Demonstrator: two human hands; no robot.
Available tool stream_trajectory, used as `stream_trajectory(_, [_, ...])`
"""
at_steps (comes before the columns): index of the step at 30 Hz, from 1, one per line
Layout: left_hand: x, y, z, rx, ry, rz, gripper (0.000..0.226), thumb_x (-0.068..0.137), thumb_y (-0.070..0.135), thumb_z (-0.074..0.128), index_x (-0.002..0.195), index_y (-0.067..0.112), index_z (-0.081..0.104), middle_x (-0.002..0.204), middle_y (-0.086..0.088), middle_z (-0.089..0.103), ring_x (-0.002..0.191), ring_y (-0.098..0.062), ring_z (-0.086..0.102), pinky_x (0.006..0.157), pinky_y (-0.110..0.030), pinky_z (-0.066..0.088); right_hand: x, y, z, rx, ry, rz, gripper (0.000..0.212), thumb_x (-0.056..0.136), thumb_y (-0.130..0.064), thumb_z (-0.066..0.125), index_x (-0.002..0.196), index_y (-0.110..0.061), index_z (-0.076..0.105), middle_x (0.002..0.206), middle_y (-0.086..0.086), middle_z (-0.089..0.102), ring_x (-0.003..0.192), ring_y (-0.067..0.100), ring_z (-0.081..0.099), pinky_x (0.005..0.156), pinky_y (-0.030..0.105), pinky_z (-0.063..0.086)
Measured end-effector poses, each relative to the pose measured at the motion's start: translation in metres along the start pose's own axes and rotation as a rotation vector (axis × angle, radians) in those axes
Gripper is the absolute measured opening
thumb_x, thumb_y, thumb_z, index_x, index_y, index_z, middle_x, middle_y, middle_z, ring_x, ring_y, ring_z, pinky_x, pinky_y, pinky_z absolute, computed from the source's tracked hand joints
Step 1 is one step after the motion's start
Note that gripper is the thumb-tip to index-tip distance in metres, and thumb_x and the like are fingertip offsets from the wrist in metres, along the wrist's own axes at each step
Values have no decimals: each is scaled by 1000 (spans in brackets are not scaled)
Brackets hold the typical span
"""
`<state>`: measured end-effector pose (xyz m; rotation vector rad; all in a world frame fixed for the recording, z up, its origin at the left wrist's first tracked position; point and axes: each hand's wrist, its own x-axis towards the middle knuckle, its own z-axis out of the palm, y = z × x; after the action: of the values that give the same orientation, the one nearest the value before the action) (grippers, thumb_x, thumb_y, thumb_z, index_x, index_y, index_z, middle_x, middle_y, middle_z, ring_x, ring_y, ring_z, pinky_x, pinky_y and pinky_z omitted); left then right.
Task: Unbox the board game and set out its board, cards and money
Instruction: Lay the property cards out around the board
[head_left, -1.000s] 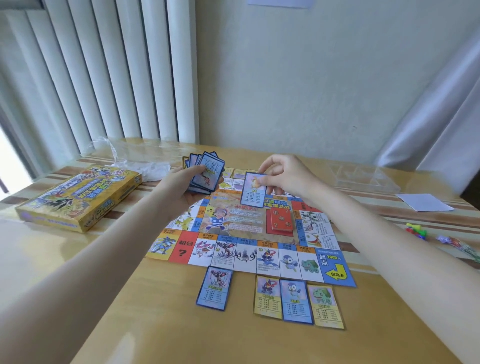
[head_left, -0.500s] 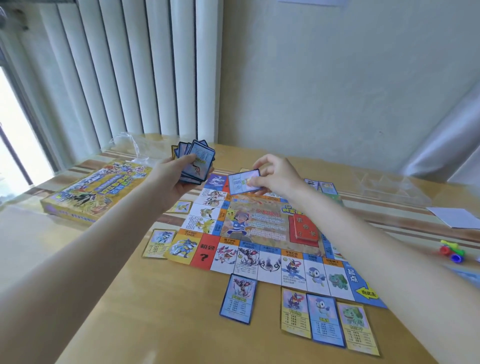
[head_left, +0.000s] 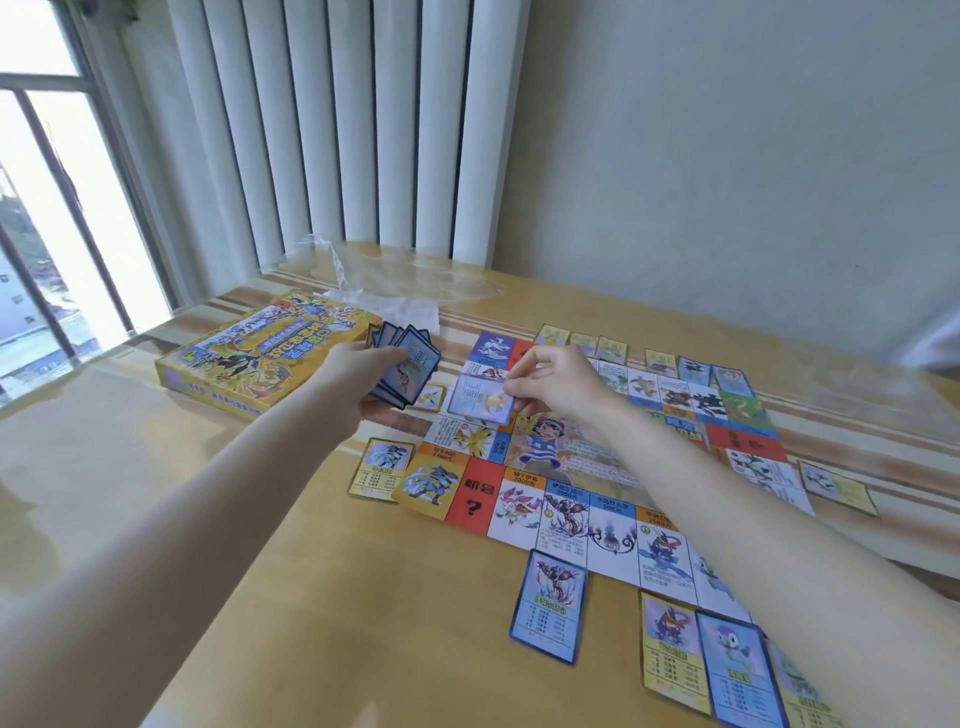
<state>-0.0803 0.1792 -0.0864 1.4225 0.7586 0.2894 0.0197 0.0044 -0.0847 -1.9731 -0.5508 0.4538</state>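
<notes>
Vertical blinds (head_left: 332, 124), window (head_left: 47, 208), wooden table (head_left: 322, 623)

Bare table (head_left: 260, 571) before yellow box (head_left: 249, 364)

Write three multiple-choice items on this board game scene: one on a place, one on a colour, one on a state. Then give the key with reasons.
1. Where is the yellow game box?
A. On the table left of the game board
B. On top of the board
C. On the floor

2. What colour is the board square with the question mark?
A. Green
B. Red
C. White

3. What is the right hand doing?
A. Resting flat on the table
B. Pinching a single blue-bordered card over the board
C. Lifting the game box

Key:
1 A, the box lies on the table beside the board's left edge, behind the left hand.
2 B, the black question mark sits on a red square.
3 B, thumb and fingers pinch one card, while the left hand holds a fan of cards.
</notes>
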Motion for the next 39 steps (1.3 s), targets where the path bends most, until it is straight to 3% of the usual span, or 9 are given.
stream_trajectory(4, [4,-7,3,9,-21,-17,24,92,13,58,112,4,49,96,-16,61,72,-26,60,52,-33,52,3,5,1,-2,-35,21,14,90,2,56,79,-7,57,74,11,61,58,14,57,57,21,51])
stream_trajectory(9, [13,-9,8,32,-20,-11,15,92,12,58,102,4,51,87,-13,61,75,-27,60,70,-35,51,5,10,-3,-53,-33,36,16,91,3,53,80,-8,58,74,10,61,59,14,57,61,23,53])
stream_trajectory(12, [17,-8,7,80,-10,-11,21,90,15,60,106,4,52,99,-16,62,95,-33,61,90,-43,51,11,12,-10,-74,144,43,19,90,2,52,78,-11,59,78,10,63,62,14,58,63,26,53])
stream_trajectory(14, [19,-7,7,88,-12,-10,21,90,15,61,105,4,52,99,-15,62,96,-34,60,94,-44,49,15,12,-18,-27,286,60,18,89,3,50,80,-10,59,76,7,61,61,13,55,60,25,51])
stream_trajectory(17, [17,-6,7,83,-27,-8,17,91,14,59,102,4,52,89,-14,61,86,-31,61,90,-42,49,18,12,-28,15,376,80,15,89,3,47,87,-7,59,72,7,59,59,13,53,56,23,47])
stream_trajectory(21, [16,-7,6,75,-24,-13,21,90,14,60,107,4,52,106,-19,62,101,-34,61,93,-45,50,19,10,-30,11,381,90,16,90,1,48,84,-10,58,75,8,61,62,15,54,59,27,48])
stream_trajectory(29, [17,-5,4,140,-22,-28,24,89,13,61,109,4,52,106,-20,61,94,-33,61,92,-44,50,19,8,-25,11,368,63,16,89,2,48,84,-9,58,74,6,60,63,13,55,56,21,48])
stream_trajectory(36, [13,-4,-1,198,-57,-54,20,89,13,61,106,5,54,104,-17,64,79,-26,62,77,-36,53,16,11,-15,3,275,56,21,88,4,50,76,-11,58,74,6,59,61,14,57,59,23,50])
stream_trajectory(39, [11,-3,-4,149,-78,-62,22,90,12,60,109,3,53,102,-17,63,82,-26,62,73,-35,54,16,11,-11,5,274,52,20,89,3,51,77,-11,58,74,6,59,62,13,57,59,23,50])
